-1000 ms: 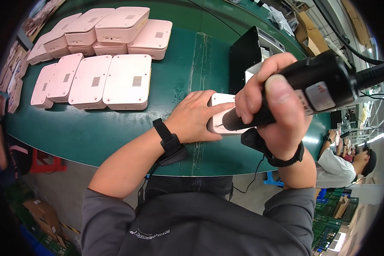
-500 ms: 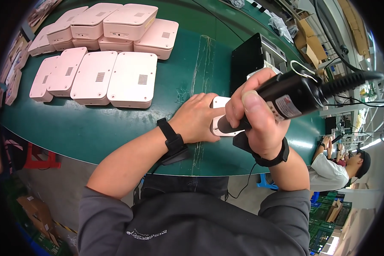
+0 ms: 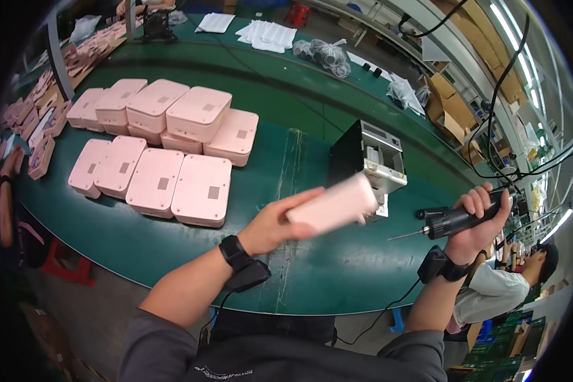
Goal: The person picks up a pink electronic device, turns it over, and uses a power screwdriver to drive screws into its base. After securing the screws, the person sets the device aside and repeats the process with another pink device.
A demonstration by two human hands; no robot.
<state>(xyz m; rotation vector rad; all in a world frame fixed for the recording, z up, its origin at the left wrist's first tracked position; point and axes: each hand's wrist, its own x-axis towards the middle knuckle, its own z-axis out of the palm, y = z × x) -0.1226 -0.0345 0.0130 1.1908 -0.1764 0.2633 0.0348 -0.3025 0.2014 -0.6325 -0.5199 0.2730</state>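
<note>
My left hand (image 3: pixel 277 223) grips a pink plastic box (image 3: pixel 334 205), lifted and tilted above the table; motion smears it. My right hand (image 3: pixel 477 216) is wrapped round a black electric screwdriver (image 3: pixel 459 221), off to the right and apart from the box. Its long thin bit points left. To the left, on the green table (image 3: pixel 248 267), pink boxes with vent slots sit in a front row (image 3: pixel 201 191) and a stacked back group (image 3: pixel 199 114).
A black screw feeder (image 3: pixel 347 156) stands beyond the lifted box. Farther back lie white papers (image 3: pixel 266 35) and bagged grey cables (image 3: pixel 325 56). A cardboard box (image 3: pixel 452 102) is at the far right. Another person (image 3: pixel 500 290) sits on the right; a co-worker's hand (image 3: pixel 11 162) shows at left.
The screwdriver has come off the pink box and moved right with my right hand. My left hand has raised the box from the table and tilted it. The view has shifted, showing more beyond the table.
</note>
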